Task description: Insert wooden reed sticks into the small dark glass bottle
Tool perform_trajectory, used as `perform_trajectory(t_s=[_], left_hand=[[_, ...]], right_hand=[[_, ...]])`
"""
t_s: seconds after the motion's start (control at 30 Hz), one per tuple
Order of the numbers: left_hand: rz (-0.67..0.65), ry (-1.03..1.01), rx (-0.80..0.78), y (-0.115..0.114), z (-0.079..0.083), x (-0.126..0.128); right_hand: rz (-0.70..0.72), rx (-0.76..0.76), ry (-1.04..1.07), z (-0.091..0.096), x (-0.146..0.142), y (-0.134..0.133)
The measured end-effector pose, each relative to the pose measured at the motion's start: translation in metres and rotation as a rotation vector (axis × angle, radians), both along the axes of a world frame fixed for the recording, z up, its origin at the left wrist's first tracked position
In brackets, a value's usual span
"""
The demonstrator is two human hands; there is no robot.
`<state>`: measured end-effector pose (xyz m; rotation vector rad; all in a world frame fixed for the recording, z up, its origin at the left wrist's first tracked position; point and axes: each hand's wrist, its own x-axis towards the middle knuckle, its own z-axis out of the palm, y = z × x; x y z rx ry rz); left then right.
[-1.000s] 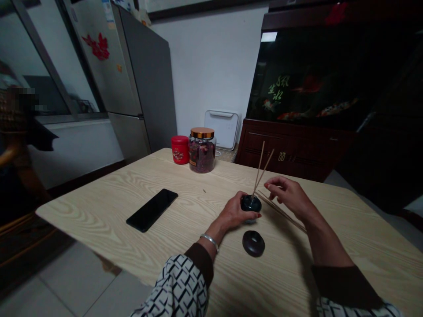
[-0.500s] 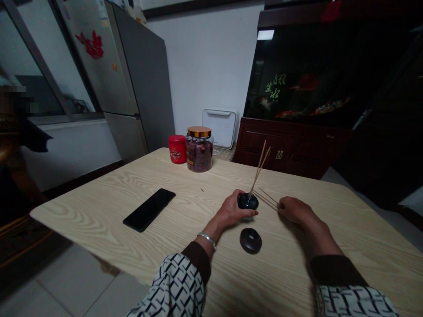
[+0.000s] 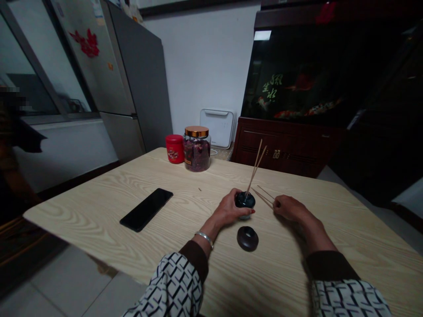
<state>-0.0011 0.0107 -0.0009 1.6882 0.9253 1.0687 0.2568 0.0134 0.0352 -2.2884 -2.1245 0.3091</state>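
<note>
My left hand (image 3: pixel 230 207) is wrapped round a small dark glass diffuser bottle (image 3: pixel 245 200) that stands on the table. Two thin reed sticks (image 3: pixel 254 171) rise out of its neck, leaning to the right and crossing each other. Just right of the bottle, my right hand (image 3: pixel 288 208) is closed on the ends of a couple more thin sticks (image 3: pixel 265 197), which point left toward the bottle. In front of the bottle lies a dark brown ring-shaped cap (image 3: pixel 247 238) with a hole in its middle.
A black phone (image 3: pixel 147 210) lies on the wooden table (image 3: pixel 185 220) at left. At the far edge stand a red canister (image 3: pixel 175 149) and a copper-lidded jar (image 3: pixel 197 149) of dried flowers. Behind are a fridge (image 3: pixel 145 79) and a fish tank (image 3: pixel 291 79).
The whole view has shifted slightly, moving everything a little left. Both hands keep their grips, and the sticks in the bottle look the same.
</note>
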Motion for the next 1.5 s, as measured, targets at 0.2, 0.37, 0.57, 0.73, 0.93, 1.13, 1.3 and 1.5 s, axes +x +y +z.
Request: perform_trajectory(t_s=[0.2,0.37,0.57,0.73,0.93,1.13,1.3,1.5], left_hand=[[0.006,-0.01,0.0,-0.001,0.002,0.0],[0.002,0.001,-0.004,-0.002,0.003,-0.001],[-0.001,-0.026,-0.006,-0.002,0.003,-0.001],[-0.004,-0.034,-0.009,0.0,0.0,0.0],[0.003,-0.011,-0.002,-0.001,0.002,0.0],[0.013,0.008,0.01,-0.003,0.005,-0.001],[0.019,0.004,0.012,-0.003,0.005,-0.001],[0.008,-0.007,-0.003,-0.004,0.005,-0.001]], right_hand=[[0.063,0.009,0.115,0.013,0.004,-0.002],[0.13,0.346,0.766,0.062,0.002,-0.02],[0.003,0.979,1.407,0.1,-0.039,-0.034],[0.047,1.091,1.384,0.091,-0.068,-0.03],[0.069,1.003,1.259,0.081,-0.078,-0.029],[0.08,0.784,1.203,0.064,-0.086,-0.022],[0.192,0.418,1.057,0.056,-0.086,-0.02],[0.158,0.312,0.644,0.048,-0.025,-0.009]])
